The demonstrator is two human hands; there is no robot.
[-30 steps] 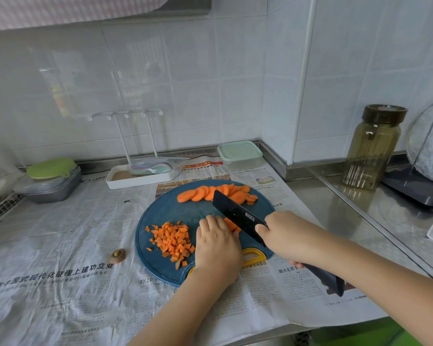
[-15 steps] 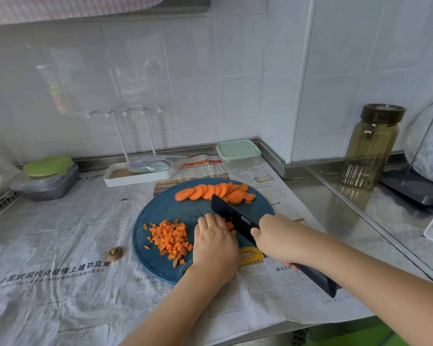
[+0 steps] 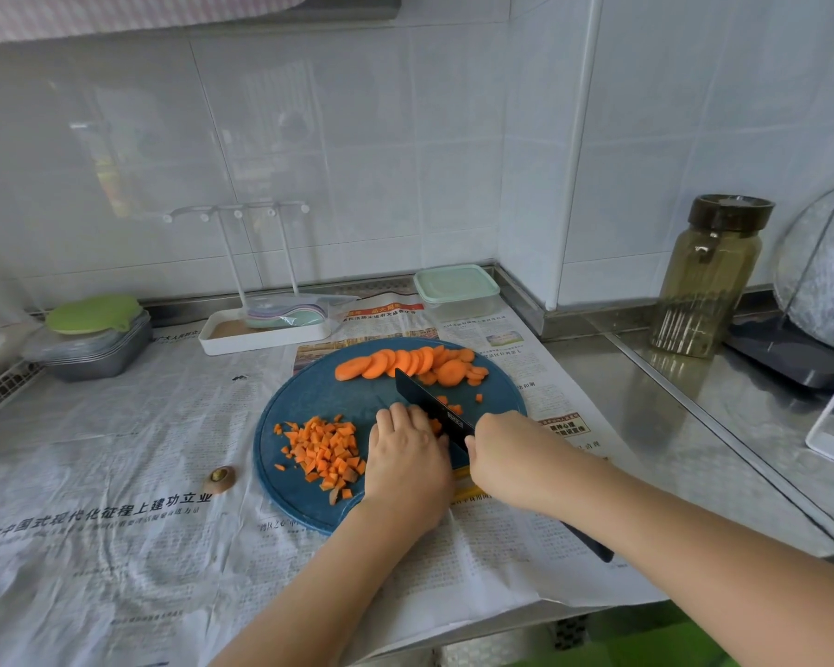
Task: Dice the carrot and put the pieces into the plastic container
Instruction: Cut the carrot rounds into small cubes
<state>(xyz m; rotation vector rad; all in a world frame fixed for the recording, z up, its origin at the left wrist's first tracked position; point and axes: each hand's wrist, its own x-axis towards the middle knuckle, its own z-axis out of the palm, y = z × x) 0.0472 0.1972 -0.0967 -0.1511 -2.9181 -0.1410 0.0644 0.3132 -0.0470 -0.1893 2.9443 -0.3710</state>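
Listing, worktop contents, by position on the round blue cutting board (image 3: 319, 406):

- Carrot slices (image 3: 405, 363): overlapping row at 12 to 1 o'clock along the far rim.
- Diced carrot (image 3: 323, 450): loose heap at 8 o'clock; none in the container.
- Knife (image 3: 429, 402): black blade, edge down on the board near centre, tip toward 11 o'clock.
- Right hand (image 3: 506, 454): at 4 o'clock, fingers clenched round the knife handle.
- Left hand (image 3: 405, 454): at 6 o'clock, fingers curled down onto a carrot piece (image 3: 435, 426), knuckles beside the blade.
- Plastic container (image 3: 456, 291): beyond the board at 1 o'clock, by the wall, pale green lid on.
- Newspaper (image 3: 116, 474): under the board.
- Carrot end (image 3: 220, 479): on the paper, off the board at 9 o'clock.
- Amber jar (image 3: 708, 281): upright, well apart at 2 o'clock.
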